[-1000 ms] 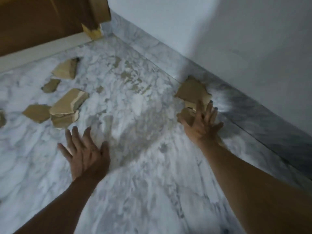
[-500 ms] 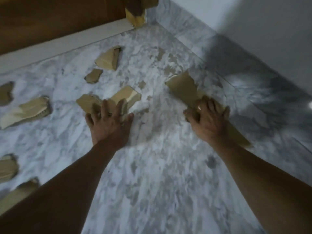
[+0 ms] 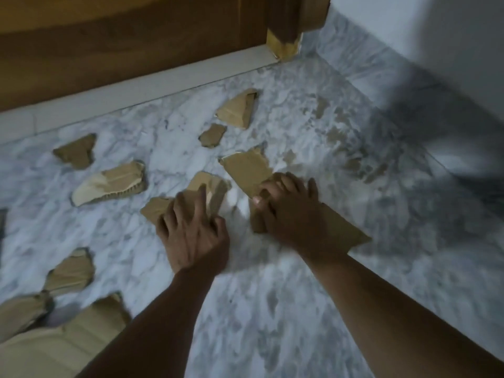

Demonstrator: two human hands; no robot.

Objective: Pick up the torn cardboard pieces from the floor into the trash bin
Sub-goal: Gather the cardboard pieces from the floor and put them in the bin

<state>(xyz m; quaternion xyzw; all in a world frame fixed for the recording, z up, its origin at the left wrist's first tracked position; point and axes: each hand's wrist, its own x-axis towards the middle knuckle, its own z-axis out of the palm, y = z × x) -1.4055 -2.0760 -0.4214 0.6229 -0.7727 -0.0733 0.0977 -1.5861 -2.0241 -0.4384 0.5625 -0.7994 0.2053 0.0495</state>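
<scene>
You're mid-gather before the door [image 3: 136, 50]: right hand [image 3: 291, 216] grips the strip [image 3: 245, 170], left hand [image 3: 193, 233] covers two scraps [image 3: 155, 210], hold unclear. Next, clench them and lift both loads. Others lie nearer the door; no bin in view.

The light is dim and flat, bluish on the marble floor [image 3: 272, 309]. A broad dark shadow lies right of the right hand [image 3: 291, 216], across floor and wall [image 3: 436, 36]. Motion blur smears the left hand [image 3: 193, 236] and the floor nearest both hands; everything looks soft.
</scene>
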